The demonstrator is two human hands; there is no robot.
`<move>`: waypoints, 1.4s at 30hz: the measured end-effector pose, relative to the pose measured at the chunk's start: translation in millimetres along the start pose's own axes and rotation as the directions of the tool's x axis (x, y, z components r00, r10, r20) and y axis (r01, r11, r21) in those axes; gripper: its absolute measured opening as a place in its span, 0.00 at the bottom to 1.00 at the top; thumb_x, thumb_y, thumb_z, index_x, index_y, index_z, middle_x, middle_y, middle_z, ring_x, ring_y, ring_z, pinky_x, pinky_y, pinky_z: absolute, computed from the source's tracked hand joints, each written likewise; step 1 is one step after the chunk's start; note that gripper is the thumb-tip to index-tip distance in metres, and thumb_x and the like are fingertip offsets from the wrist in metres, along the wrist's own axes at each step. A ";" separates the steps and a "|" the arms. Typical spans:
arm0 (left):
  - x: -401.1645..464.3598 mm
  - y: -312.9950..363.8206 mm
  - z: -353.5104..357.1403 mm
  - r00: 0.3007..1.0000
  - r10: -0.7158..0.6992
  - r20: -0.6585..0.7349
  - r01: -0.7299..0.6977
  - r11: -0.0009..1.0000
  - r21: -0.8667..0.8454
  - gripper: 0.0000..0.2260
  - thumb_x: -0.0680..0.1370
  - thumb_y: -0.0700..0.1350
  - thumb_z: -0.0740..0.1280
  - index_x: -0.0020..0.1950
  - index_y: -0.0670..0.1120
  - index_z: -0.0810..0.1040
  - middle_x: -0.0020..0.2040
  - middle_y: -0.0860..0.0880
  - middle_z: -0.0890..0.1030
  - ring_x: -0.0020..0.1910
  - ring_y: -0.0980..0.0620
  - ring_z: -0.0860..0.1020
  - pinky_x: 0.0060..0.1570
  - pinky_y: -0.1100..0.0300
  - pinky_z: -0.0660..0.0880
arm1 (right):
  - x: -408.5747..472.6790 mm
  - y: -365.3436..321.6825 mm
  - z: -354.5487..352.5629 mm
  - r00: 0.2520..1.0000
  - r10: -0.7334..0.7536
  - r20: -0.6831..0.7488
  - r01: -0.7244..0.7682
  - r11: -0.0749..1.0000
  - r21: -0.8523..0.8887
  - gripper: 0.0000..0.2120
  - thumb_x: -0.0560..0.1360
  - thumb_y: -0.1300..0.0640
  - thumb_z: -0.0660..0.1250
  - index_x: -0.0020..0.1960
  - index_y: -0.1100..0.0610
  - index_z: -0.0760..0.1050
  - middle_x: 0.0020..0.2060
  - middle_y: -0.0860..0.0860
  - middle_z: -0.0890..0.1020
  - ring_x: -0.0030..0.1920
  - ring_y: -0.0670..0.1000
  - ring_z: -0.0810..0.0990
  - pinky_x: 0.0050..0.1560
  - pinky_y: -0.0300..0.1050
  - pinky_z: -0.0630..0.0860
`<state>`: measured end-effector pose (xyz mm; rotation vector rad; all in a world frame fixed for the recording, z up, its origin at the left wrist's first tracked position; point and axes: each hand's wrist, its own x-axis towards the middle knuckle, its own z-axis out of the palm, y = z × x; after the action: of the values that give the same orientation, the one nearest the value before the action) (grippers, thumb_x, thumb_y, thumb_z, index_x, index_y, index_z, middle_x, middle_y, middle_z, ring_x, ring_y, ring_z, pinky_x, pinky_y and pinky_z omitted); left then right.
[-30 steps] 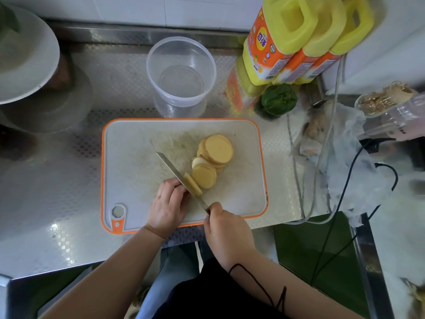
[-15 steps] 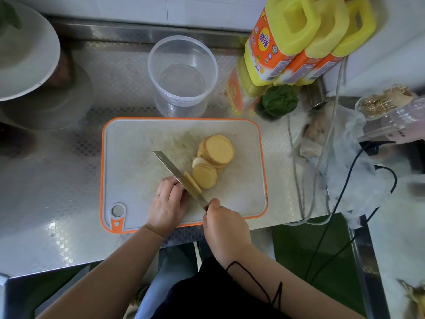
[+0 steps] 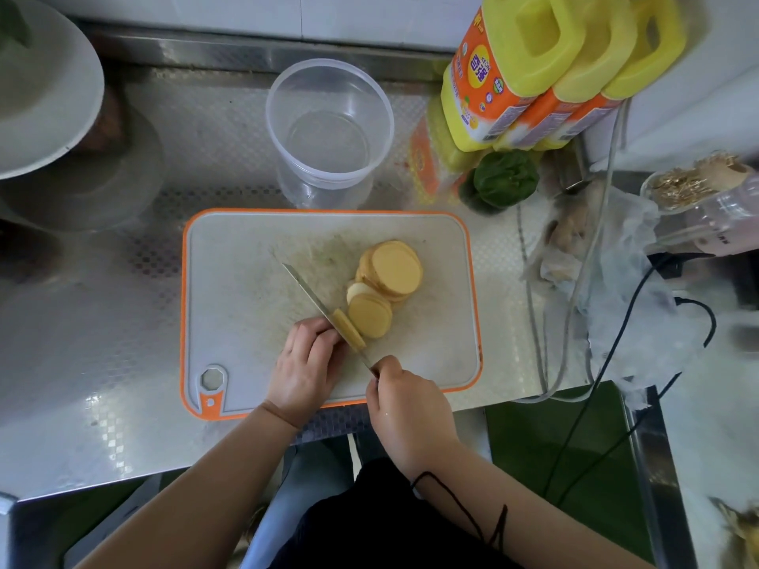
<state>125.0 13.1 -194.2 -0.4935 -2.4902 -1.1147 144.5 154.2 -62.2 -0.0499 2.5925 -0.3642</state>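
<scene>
Hardly moved in the last second: knife (image 3: 312, 299) tip nudged slightly up the cutting board (image 3: 246, 281). Right hand (image 3: 410, 408) fisted on the handle, blade running up-left. Left hand (image 3: 306, 363) nearer, fingers curled over the potato end just left of the blade, near mid-board. Fresh slice (image 3: 349, 331) leaning right of the blade. Potato end and handle hidden.

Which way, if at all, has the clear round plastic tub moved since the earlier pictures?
No. The clear round plastic tub stands as before, just beyond the far edge of the orange-rimmed white cutting board, near its middle.
</scene>
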 end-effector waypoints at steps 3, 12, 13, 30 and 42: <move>-0.2 0.6 -0.3 1.000 0.008 -0.006 -0.008 1.000 0.001 0.11 0.76 0.36 0.68 0.57 0.41 0.72 0.56 0.44 0.72 0.53 0.43 0.74 0.55 0.57 0.71 | -3.1 -1.7 -4.4 1.000 0.007 -0.007 -0.007 1.000 -0.005 0.11 0.82 0.53 0.51 0.56 0.57 0.69 0.44 0.53 0.82 0.45 0.57 0.82 0.39 0.47 0.72; 2.9 2.3 -0.2 1.000 0.004 -0.027 -0.005 1.000 -0.010 0.10 0.77 0.37 0.67 0.56 0.41 0.72 0.55 0.44 0.72 0.52 0.43 0.73 0.55 0.57 0.70 | -0.3 -4.9 -0.1 1.000 0.017 -0.006 -0.017 1.000 -0.011 0.07 0.82 0.57 0.54 0.53 0.58 0.69 0.43 0.54 0.82 0.45 0.58 0.82 0.35 0.45 0.67; 2.8 1.8 0.2 1.000 0.001 -0.026 -0.002 1.000 -0.014 0.10 0.77 0.37 0.67 0.56 0.41 0.72 0.55 0.44 0.72 0.52 0.43 0.73 0.55 0.57 0.70 | 0.4 -5.2 0.2 1.000 0.018 -0.004 -0.018 1.000 -0.011 0.07 0.82 0.57 0.54 0.53 0.58 0.69 0.43 0.54 0.82 0.45 0.58 0.82 0.36 0.45 0.66; 1.5 2.5 2.7 1.000 -0.005 0.023 0.005 1.000 -0.011 0.05 0.80 0.40 0.65 0.55 0.43 0.72 0.53 0.45 0.72 0.46 0.44 0.73 0.47 0.55 0.72 | 39.1 4.7 25.0 0.991 0.126 0.052 -0.127 0.992 0.014 0.07 0.80 0.59 0.57 0.54 0.59 0.71 0.47 0.56 0.81 0.49 0.58 0.80 0.42 0.47 0.69; 3.5 3.1 -3.1 1.000 0.014 0.011 -0.014 1.000 -0.018 0.04 0.83 0.42 0.61 0.54 0.43 0.72 0.53 0.46 0.72 0.47 0.45 0.74 0.53 0.60 0.70 | 47.1 18.9 22.0 0.992 0.121 0.033 -0.124 0.984 0.127 0.06 0.79 0.55 0.60 0.49 0.58 0.71 0.37 0.52 0.73 0.45 0.58 0.79 0.39 0.44 0.67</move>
<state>123.9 13.2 -188.7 -0.5228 -2.4844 -1.1332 115.4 162.0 -108.6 0.1491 2.5262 -0.4815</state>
